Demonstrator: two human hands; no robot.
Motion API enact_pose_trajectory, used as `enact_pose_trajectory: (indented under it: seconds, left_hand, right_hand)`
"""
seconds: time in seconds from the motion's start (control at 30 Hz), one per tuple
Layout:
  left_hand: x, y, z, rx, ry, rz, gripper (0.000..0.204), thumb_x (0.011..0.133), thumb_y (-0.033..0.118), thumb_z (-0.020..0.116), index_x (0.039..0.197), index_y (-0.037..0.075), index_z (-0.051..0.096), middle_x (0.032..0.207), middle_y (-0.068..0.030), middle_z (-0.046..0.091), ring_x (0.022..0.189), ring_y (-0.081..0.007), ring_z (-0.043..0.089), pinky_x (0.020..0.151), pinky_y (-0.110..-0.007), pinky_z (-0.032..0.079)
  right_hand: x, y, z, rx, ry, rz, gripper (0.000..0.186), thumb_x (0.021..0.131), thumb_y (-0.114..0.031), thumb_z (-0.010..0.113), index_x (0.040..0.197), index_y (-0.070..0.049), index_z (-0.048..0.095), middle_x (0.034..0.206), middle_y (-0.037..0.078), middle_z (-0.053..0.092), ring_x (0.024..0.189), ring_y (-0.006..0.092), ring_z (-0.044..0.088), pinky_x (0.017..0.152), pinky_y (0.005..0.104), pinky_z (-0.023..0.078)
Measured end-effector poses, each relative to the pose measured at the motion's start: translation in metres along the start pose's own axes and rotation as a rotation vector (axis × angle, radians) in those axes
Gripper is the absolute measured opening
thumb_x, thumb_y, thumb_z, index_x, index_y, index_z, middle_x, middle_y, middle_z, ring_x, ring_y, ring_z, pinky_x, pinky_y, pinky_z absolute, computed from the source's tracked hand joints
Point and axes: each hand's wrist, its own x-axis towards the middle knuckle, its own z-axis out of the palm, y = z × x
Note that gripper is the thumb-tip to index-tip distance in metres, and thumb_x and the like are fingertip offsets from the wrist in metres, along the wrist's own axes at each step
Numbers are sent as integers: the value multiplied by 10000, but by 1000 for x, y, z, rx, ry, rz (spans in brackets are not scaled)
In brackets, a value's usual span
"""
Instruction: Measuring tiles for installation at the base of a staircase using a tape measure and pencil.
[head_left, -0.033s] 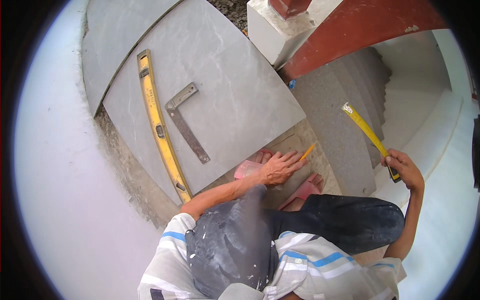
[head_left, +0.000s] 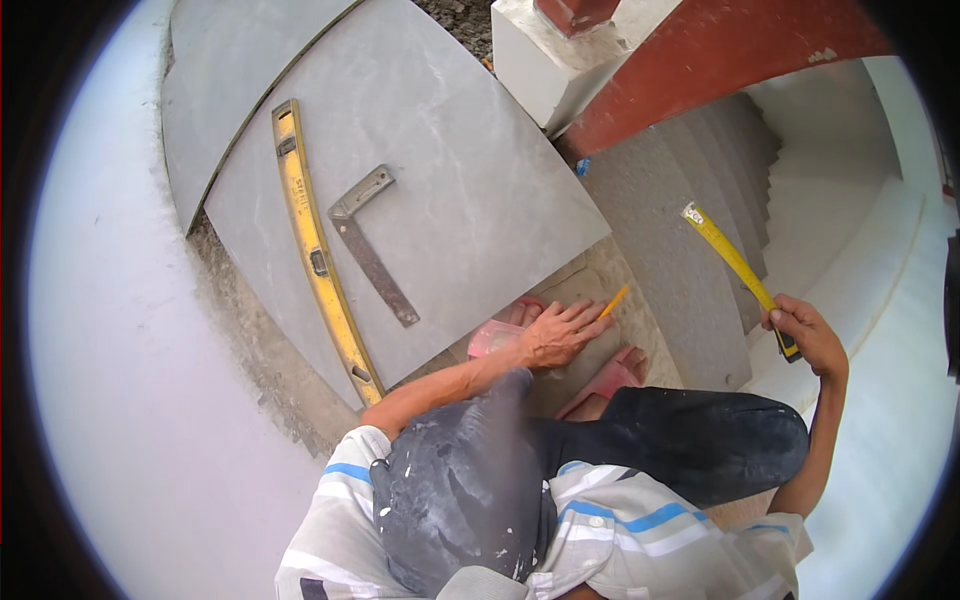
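The left hand (head_left: 555,337), just below the middle of the frame, is palm down, its fingers slightly parted and pointing right; an orange pencil (head_left: 616,301) juts from them toward the upper right, seemingly pinched, though the thumb is hidden. At the right of the frame, the fingers of the right hand (head_left: 815,338) are curled around the case of a yellow tape measure (head_left: 735,258), its blade drawn out toward the upper left. Just beside the left hand are pink sandals (head_left: 603,384) on the person's feet. A large grey slab (head_left: 490,170) fills the upper left; on it lie a metal try square (head_left: 362,255) and, left of that, a long yellow spirit level (head_left: 322,262). Grey steps (head_left: 665,260) curve away at upper right, beneath a red beam (head_left: 700,85).
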Motion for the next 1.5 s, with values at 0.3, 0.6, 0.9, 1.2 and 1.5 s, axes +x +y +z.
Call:
enact_pose_trajectory:
  seconds: [0.3,0.6,0.9,1.2,1.5]
  left_hand:
    - [4,-3,2,-3,9,-35,596,879,188,592,1453,147,436,1436,-86,493,1266,-241,500,801,-365,454]
    - [4,-3,10,-15,-21,-62,612,886,182,587,1473,140,416,1446,-100,481,1280,-252,490,818,-375,460]
    - [-13,-7,12,-33,-14,146,607,904,198,581,1482,133,407,1445,-87,490,1289,-229,481,776,-363,431]
    - [-66,-35,-116,-411,431,-306,216,952,204,640,1094,43,615,1003,-96,622,918,-214,642,707,-335,504]
    - [-77,-58,-181,-995,618,-1001,260,997,193,630,1195,27,658,817,-2,622,656,-61,544,575,-221,406]
  right_hand:
    - [3,-1,0,9,-9,-20,244,1002,-277,543,955,-62,649,833,-16,560,806,90,488,763,253,406]
    - [4,-1,0,15,-5,-21,237,997,-280,553,986,-67,655,837,-19,574,835,101,510,787,262,410]
    - [30,5,-14,-141,-55,-21,204,977,-273,565,908,-95,637,840,-25,559,860,102,501,802,252,396]
    - [64,-135,51,-294,-192,-194,240,1001,-274,558,950,-54,639,809,-6,535,826,105,490,779,283,405]
    - [155,-162,116,-712,-221,-502,256,1000,-248,536,955,2,570,853,166,554,832,311,528,770,405,430]
